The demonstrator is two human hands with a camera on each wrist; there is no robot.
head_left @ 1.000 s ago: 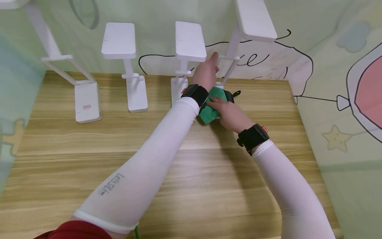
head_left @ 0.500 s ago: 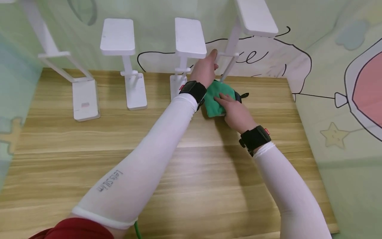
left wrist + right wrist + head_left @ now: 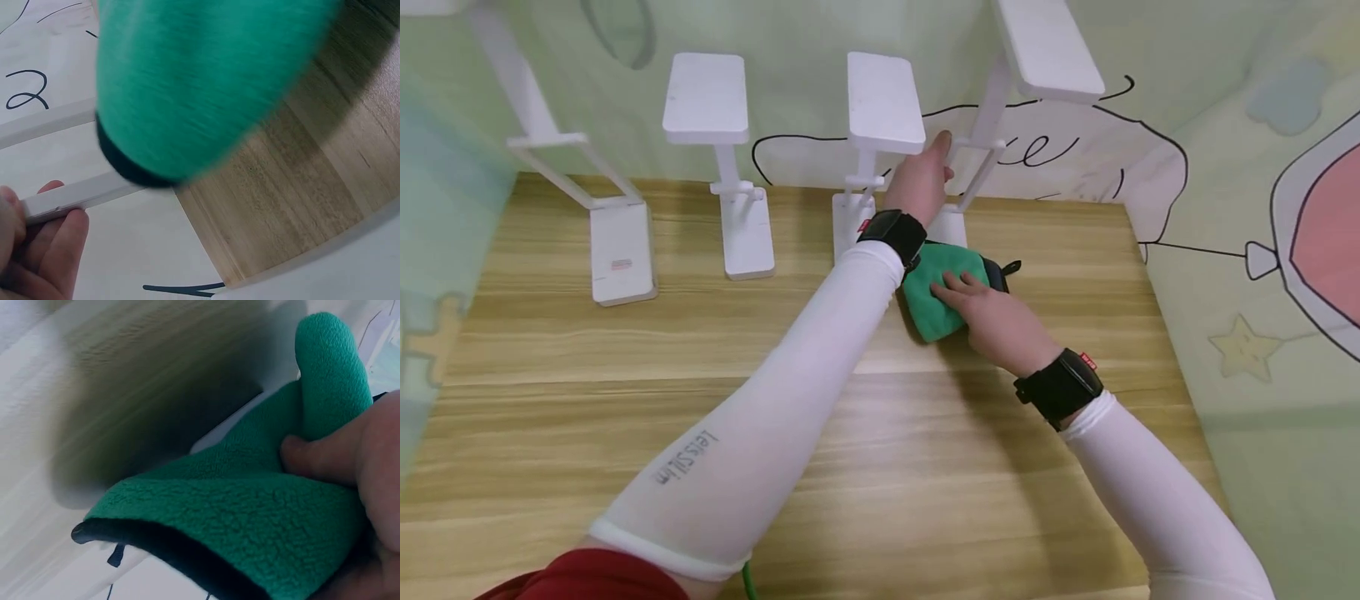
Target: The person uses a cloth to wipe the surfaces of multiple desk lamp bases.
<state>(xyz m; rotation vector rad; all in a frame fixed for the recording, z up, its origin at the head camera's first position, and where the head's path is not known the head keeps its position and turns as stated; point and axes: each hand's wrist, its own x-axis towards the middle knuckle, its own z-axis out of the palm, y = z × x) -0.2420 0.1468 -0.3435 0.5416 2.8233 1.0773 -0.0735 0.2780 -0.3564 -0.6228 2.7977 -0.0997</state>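
Note:
At the rightmost white folding lamp (image 3: 981,171), my left hand (image 3: 917,183) grips one thin white strut (image 3: 106,189), with fingers (image 3: 65,247) curled round it in the left wrist view. My right hand (image 3: 1003,325) holds a green fleecy cleaning cloth (image 3: 936,283) with black trim and a small black loop (image 3: 1011,267). The cloth lies over the front of that lamp's white base (image 3: 949,227). In the right wrist view the thumb (image 3: 312,456) presses into the folded cloth (image 3: 250,506). A blurred part of the cloth (image 3: 206,81) fills the top of the left wrist view.
Three more white folding lamps stand in the row: one (image 3: 853,218) beside my left wrist, another (image 3: 747,233), and a taller one (image 3: 621,254) at far left. A printed wall (image 3: 805,162) rises behind the wooden table (image 3: 700,350); another wall (image 3: 1247,275) borders its right.
The right hand and green cloth first shift away from me and right, then come back nearer me, uncovering the rear of the lamp's base. The left hand stays at the lamp.

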